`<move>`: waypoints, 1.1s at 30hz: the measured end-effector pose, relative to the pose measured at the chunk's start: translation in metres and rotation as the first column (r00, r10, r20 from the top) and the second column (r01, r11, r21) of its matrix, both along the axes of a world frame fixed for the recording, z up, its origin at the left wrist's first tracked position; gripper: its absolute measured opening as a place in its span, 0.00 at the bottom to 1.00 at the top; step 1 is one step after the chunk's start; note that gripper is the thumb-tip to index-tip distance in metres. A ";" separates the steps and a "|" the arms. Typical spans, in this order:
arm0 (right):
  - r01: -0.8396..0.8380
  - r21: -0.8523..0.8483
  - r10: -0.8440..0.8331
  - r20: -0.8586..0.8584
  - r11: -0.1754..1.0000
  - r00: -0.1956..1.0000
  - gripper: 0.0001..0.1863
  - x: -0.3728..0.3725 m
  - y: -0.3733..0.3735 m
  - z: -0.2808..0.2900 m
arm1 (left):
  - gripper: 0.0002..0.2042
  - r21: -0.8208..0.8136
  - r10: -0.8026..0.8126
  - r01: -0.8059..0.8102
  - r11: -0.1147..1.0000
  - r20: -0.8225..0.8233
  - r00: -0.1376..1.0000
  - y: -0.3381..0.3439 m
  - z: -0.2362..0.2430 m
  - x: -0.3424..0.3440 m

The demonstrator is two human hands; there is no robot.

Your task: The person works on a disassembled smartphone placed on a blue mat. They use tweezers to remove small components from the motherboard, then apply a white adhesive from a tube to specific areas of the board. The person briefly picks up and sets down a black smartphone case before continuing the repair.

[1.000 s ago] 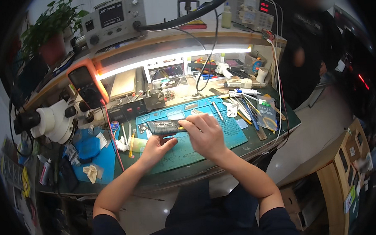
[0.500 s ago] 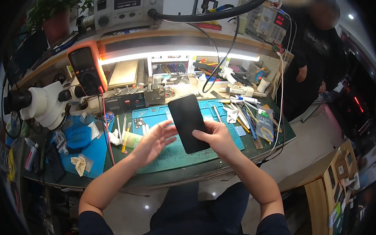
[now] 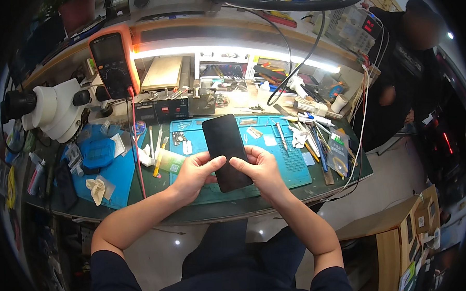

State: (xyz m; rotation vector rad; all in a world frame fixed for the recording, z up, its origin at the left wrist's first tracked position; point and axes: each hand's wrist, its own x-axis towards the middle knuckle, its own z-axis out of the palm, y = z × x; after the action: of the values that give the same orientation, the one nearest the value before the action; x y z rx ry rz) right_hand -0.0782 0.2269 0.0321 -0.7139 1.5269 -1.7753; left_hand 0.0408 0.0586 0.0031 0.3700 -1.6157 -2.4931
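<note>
A black smartphone [image 3: 225, 140] with a dark screen is held over the workbench, its top tilted slightly left. My left hand [image 3: 195, 173] grips its left edge, the thumb lying on the lower part of the screen. On the other side my right hand [image 3: 259, 170] clasps the right edge, its thumb also on the glass and its fingers behind. Beneath lies a teal repair mat [image 3: 291, 169] bearing small metal parts [image 3: 183, 142] and a slim pen-like tool [image 3: 281, 137]. What the fingers do behind the phone is hidden.
An orange-cased multimeter [image 3: 114, 65] with hanging leads stands at the back left, beside a white microscope [image 3: 57, 111]. A blue box [image 3: 99, 153] sits on the left. Pens and tools [image 3: 316, 142] crowd the right. A person [image 3: 404, 70] in dark clothes is beyond the bench's right end.
My left hand, earlier apart with spread fingers, has closed on the phone's left edge. The view has shifted, so the bench appears slightly lower and further right.
</note>
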 end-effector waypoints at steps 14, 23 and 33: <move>-0.028 -0.016 0.031 0.231 0.999 0.972 0.21 -0.003 0.005 -0.001 | 0.20 -0.157 -0.115 0.105 0.982 -0.053 0.992 -0.007 -0.008 0.000; 0.262 -0.249 -0.143 -0.919 0.932 -0.367 0.14 -0.029 0.043 0.021 | 0.24 0.067 0.267 -0.260 0.963 -0.116 0.957 -0.019 -0.009 -0.007; 0.118 -0.277 -0.159 -0.796 0.954 -0.584 0.13 -0.019 0.052 0.002 | 0.31 0.331 -0.183 0.166 0.929 0.019 0.983 -0.007 0.009 -0.001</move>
State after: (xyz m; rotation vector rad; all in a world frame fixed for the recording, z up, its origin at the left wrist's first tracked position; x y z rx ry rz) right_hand -0.0973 0.2784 0.0344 -2.9645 2.7851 -0.5997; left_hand 0.0400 0.0516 0.0121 0.3400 -1.2952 -2.9193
